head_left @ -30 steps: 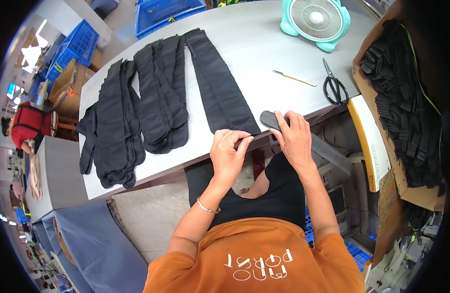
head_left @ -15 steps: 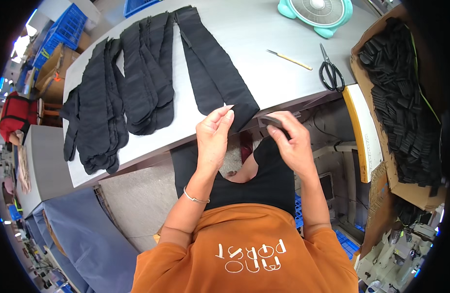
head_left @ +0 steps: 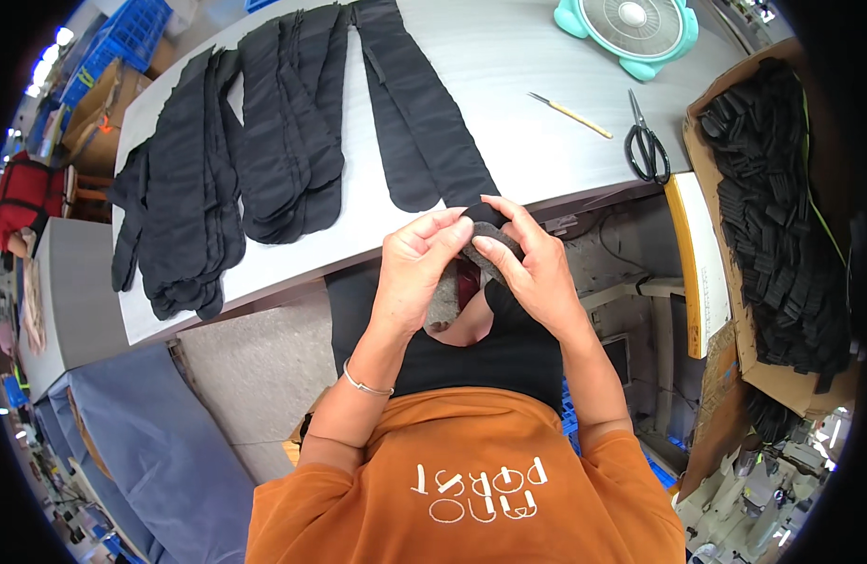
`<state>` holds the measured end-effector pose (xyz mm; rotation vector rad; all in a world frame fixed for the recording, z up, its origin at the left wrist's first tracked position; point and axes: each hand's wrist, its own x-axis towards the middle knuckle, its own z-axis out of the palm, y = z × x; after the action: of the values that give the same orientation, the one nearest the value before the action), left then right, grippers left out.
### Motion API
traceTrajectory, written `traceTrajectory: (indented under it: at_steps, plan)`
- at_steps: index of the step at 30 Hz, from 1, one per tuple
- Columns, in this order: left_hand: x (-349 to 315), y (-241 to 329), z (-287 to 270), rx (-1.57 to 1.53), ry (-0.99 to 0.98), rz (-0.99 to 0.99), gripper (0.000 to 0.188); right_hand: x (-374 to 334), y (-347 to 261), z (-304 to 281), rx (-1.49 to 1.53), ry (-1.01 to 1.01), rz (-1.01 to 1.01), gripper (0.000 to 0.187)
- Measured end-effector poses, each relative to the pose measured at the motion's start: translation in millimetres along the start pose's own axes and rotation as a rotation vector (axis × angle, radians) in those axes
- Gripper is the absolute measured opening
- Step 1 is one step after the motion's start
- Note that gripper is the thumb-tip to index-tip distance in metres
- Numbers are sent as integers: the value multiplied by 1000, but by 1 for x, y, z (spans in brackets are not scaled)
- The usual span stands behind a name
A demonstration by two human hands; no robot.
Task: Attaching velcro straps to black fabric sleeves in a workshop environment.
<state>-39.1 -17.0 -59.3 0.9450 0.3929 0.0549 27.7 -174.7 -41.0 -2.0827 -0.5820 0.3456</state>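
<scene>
Closing together, left hand (head_left: 410,268) and right hand (head_left: 543,273) are pinching grey pad (head_left: 494,231) and strip (head_left: 426,103), probably light, soft, needing edge grips.

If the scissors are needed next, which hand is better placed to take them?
The right hand, probably: the scissors lie on the table to its right, farther from the left hand. The right hand holds the grey pad, though, so it must first let go.
</scene>
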Motion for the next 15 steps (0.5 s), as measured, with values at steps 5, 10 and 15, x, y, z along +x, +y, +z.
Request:
traceTrajectory:
  at_steps: [5,10,15]
  plan:
    - [0,0,-1,1,-73,53,32,6,0,2,168,14,19,41]
    - [2,-8,-8,-20,-69,41,31,5,9,13,204,62,17,37]
    - [1,-12,-14,-45,-92,18,27,5,2,23,90,282,-108,36]
